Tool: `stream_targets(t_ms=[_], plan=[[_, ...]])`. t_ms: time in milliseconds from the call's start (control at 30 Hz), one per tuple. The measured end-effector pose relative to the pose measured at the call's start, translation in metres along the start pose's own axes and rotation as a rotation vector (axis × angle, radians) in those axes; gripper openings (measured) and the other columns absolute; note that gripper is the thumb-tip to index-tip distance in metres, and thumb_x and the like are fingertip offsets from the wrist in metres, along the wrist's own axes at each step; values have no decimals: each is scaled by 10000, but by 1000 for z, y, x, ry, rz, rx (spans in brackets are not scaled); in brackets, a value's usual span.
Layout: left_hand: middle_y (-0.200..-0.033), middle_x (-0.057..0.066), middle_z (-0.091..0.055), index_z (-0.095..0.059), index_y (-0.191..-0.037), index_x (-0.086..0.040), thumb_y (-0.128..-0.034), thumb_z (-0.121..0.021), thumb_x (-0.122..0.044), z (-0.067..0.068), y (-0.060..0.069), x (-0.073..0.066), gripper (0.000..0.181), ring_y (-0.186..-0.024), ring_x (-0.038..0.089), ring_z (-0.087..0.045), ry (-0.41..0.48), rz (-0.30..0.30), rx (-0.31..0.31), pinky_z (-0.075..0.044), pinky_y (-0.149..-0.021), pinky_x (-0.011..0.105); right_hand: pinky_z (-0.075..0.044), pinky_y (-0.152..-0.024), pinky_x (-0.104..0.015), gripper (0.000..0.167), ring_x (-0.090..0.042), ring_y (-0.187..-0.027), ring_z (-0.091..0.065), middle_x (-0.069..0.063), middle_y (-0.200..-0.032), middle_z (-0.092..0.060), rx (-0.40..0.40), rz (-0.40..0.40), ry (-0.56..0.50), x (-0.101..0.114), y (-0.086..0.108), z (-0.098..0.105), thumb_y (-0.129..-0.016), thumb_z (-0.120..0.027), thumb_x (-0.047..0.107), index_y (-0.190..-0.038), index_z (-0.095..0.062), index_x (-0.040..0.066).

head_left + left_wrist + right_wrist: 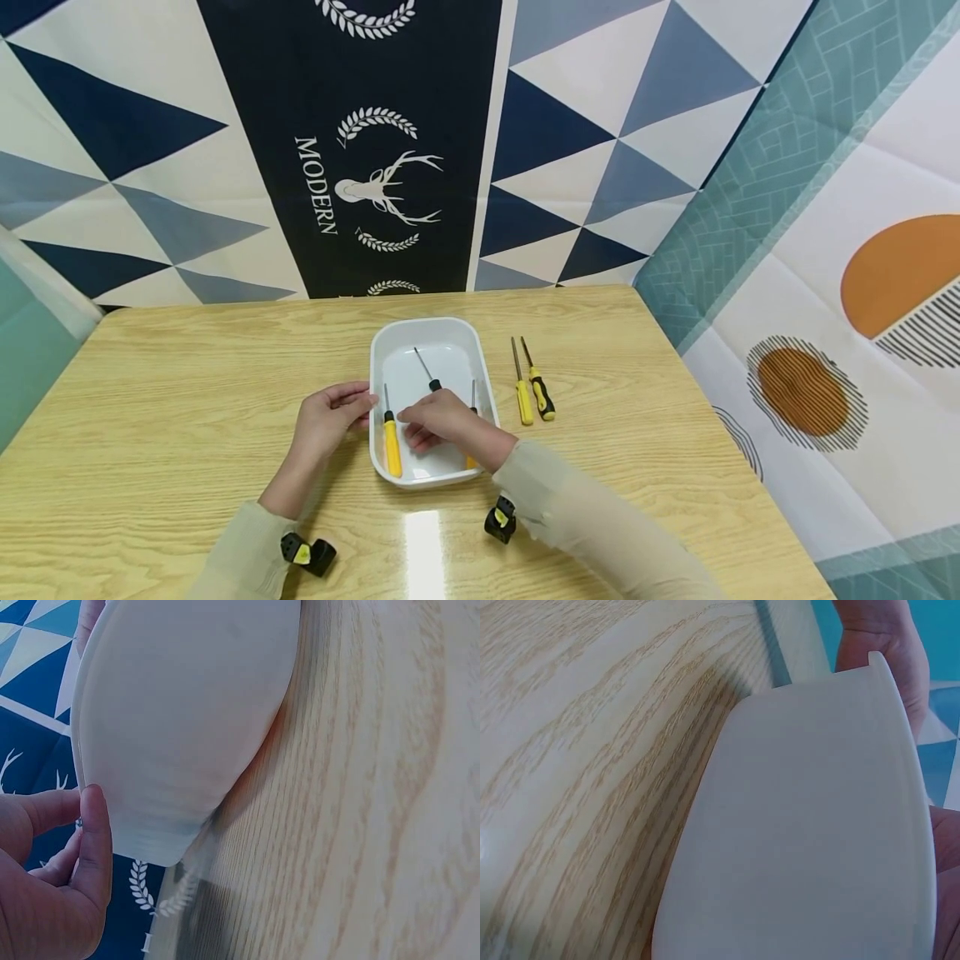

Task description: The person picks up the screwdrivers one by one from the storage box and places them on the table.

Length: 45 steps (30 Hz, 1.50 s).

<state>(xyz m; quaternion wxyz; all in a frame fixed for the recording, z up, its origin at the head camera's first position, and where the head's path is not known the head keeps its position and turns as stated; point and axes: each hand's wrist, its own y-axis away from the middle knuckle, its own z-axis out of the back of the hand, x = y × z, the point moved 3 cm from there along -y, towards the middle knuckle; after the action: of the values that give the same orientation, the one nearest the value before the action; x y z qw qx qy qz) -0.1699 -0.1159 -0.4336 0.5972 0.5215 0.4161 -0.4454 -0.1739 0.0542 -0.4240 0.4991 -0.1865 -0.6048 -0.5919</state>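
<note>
A white tray (429,482) stands on the table with several yellow-and-black screwdrivers in it. The left hand (327,423) pinches the tray's left rim; the left wrist view shows the thumb and fingers of that hand (64,862) on either side of the rim (77,735). Inside the tray, the right hand (442,418) reaches over the middle, beside the left screwdriver (392,448) and near the black handle of another (434,385). Whether its fingers hold anything is hidden. In the right wrist view the tray wall (802,825) covers most of that hand (946,877).
Two more screwdrivers (524,403) (542,395) lie side by side on the wooden table (187,400), right of the tray. Patterned cloth (390,167) hangs behind the table, and another cloth with orange shapes (810,392) is on the right.
</note>
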Motion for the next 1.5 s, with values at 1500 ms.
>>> stream_targets(t_ms=[1500], plan=[[-891,2,-671,-581,-1192,54,-873,-650,-88,-1,1,2,356,-715,49,-642,26,-7,4,-594,-693,229,-554,-474,-212,162,-99,-459,-552,-53,-578,-602,-82,-34,72,-5,-13,-18,-811,-702,140,-760,-656,-7]])
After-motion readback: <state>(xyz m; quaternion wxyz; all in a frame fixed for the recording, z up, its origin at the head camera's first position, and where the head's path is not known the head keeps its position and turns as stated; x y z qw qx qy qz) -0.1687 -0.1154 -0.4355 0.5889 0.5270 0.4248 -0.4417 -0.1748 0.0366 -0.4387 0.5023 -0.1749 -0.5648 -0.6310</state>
